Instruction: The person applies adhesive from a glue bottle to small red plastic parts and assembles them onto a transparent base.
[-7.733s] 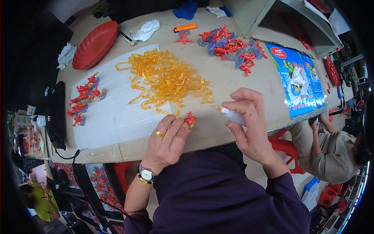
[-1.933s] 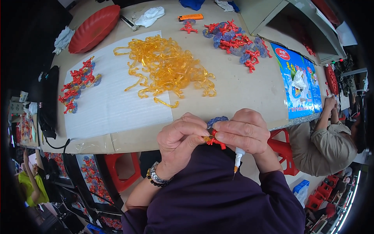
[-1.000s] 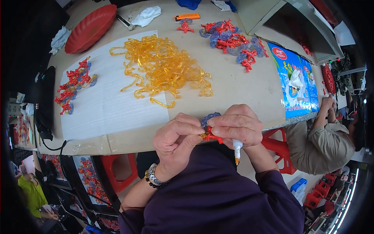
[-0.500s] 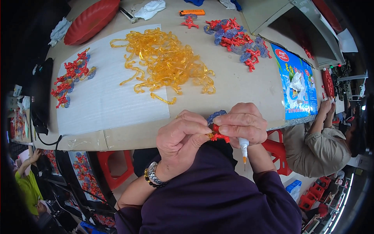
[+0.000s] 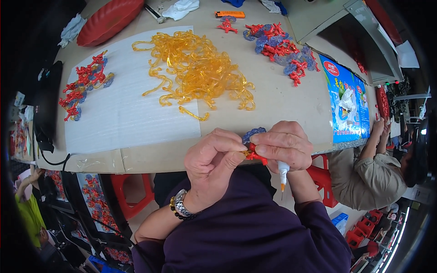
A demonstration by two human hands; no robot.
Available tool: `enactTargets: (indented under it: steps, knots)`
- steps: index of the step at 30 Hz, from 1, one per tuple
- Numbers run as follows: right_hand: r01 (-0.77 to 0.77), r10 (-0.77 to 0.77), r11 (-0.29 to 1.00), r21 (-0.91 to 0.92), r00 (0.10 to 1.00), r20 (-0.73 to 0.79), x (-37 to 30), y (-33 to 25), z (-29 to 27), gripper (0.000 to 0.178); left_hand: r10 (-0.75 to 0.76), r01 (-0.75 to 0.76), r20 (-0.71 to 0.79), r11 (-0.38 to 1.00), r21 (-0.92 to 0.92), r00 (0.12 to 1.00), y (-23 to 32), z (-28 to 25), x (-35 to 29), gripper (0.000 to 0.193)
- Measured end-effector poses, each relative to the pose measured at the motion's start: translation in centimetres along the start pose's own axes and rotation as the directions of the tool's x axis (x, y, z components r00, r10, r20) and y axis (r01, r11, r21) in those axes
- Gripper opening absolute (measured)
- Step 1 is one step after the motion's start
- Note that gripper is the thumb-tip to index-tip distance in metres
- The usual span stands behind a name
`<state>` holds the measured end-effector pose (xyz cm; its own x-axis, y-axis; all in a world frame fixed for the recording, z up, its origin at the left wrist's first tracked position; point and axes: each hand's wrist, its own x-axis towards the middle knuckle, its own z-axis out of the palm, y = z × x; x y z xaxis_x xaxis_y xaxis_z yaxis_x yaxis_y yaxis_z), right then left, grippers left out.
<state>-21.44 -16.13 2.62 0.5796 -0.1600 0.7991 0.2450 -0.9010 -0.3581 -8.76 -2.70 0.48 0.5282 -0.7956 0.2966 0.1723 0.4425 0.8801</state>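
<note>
My left hand (image 5: 211, 159) is closed in a pinch on a small amber plastic piece (image 5: 248, 154), mostly hidden by its fingertips. That piece touches a red plastic figure (image 5: 258, 157) gripped between the thumb and fingers of my right hand (image 5: 289, 144). A translucent purple curly part (image 5: 253, 134) stands out above the red figure, on its far side. My right hand also keeps a white glue bottle (image 5: 283, 168) tucked in its lower fingers, with the orange, needle-thin tip pointing down toward my lap. Both hands are just off the table's near edge.
A pile of amber curled strips (image 5: 195, 73) lies partly on a white foam sheet (image 5: 109, 123). Red-and-purple figures (image 5: 86, 86) lie at the left, and more figures (image 5: 282, 48) at the far right. Farther back are a red bowl (image 5: 109, 20) and an orange cutter (image 5: 230, 14).
The whole view has shifted slightly. My left fingertips have turned a little against the red figure, while my right hand keeps its hold on the figure and the glue bottle.
</note>
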Motion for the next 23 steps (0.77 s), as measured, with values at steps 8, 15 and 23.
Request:
enactTargets:
  steps: [8, 15, 23]
  knots:
    - [-0.183, 0.205, 0.891, 0.415, 0.979, -0.009, -0.5, 2.3, 0.3, 0.018, 0.0, -0.016, 0.098, 0.988, 0.154, 0.995, 1.7, 0.4, 0.9, 0.012]
    - [-0.197, 0.274, 0.792, 0.578, 0.961, -0.047, -0.8, 2.5, 0.8, 0.012, -0.187, 0.185, 0.032, 0.98, 0.076, 0.982, 3.3, 1.7, 0.6, 0.011]
    - [-0.164, 0.24, 0.746, 0.646, 0.97, -0.031, -1.1, 2.5, 0.8, 0.003, 0.061, -0.122, 0.179, 0.928, 0.353, 0.982, 3.1, 1.7, 0.8, 0.016]
